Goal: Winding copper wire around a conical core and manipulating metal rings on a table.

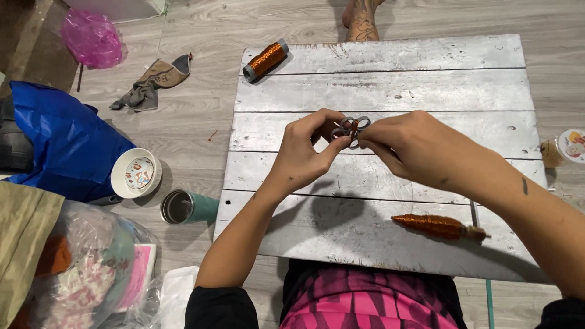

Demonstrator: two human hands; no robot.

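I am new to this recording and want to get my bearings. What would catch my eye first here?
First, both hands, the left hand and right hand, pinch a small grey looped wire piece above the middle of a white plank board. Next, a copper wire spool lies at the board's far left corner, and a copper-wound spindle lies near its right front edge.

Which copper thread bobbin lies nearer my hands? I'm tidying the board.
The tapered copper bobbin at the board's near edge, by the right forearm; the cylindrical spool lies at the far left corner.

A small grey looped-ring piece (351,129) with orange thread at its centre was held above the worktop (390,91).
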